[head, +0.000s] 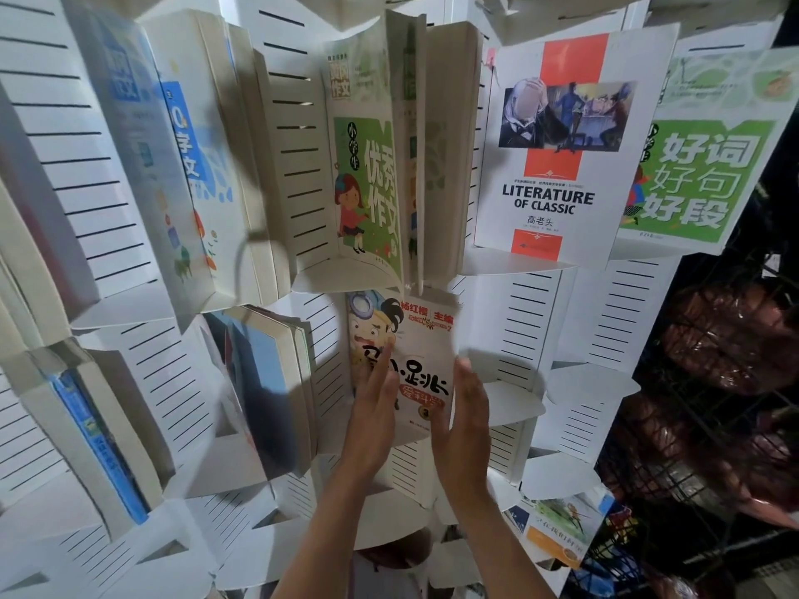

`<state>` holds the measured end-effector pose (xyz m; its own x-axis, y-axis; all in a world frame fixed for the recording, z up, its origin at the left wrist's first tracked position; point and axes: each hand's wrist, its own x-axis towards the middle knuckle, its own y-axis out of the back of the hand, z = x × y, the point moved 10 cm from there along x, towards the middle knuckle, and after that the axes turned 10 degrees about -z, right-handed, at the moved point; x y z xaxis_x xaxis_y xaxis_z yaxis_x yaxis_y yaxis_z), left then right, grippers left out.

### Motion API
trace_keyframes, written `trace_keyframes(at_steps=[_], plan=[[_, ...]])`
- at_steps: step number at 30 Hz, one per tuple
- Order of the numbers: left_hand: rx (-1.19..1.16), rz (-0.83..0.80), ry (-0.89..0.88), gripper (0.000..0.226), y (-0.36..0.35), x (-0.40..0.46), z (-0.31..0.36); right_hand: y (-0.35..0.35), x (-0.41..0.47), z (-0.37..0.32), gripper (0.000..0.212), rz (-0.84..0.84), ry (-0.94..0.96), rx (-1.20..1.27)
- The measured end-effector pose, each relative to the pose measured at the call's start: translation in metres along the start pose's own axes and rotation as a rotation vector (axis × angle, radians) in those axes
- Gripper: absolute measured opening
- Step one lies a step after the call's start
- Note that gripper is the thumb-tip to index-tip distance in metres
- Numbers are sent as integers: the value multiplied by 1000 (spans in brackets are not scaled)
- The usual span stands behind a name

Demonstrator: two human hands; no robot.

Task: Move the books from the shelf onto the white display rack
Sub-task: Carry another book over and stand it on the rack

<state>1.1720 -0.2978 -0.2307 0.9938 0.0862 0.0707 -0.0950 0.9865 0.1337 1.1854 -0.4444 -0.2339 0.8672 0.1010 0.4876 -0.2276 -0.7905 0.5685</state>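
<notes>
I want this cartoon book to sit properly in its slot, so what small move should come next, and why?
Probably ease both hands off. The cartoon book appears to stand upright in its pocket on the white rack, and the left hand and right hand only rest flat against its cover and edge.

Bare forearms, left hand [375, 408], right hand [466, 421]

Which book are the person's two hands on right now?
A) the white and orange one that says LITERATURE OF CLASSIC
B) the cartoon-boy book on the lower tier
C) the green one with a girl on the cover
B: the left hand and right hand lie with straight fingers against the cartoon-boy book, below the other two covers.
</notes>
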Motion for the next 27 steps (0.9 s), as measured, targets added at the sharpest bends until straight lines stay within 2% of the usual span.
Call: trace_keyframes(at_steps=[2,4,9,14,21,24,27], plan=[[-1,1,-6,51,-1,3,2,-6,2,-4,87,-37,6,7],[-13,11,0,51,2,6,-2,-10,5,-2,94,-62,-2,4],[-72,-27,33,49,6,6,-8,-11,9,-1,95,-78,1,-31],[-39,-57,67,45,12,0,-3,-10,8,-6,82,-121,-44,-41],[262,-107,-48,49,17,-26,25,16,-1,-28,77,-53,7,-118],[445,-120,-71,52,25,-34,32,29,-3,-37,65,-39,-57,-99],[629,-126,-58,63,34,-45,38,52,-13,-61,53,32,-2,-88]])
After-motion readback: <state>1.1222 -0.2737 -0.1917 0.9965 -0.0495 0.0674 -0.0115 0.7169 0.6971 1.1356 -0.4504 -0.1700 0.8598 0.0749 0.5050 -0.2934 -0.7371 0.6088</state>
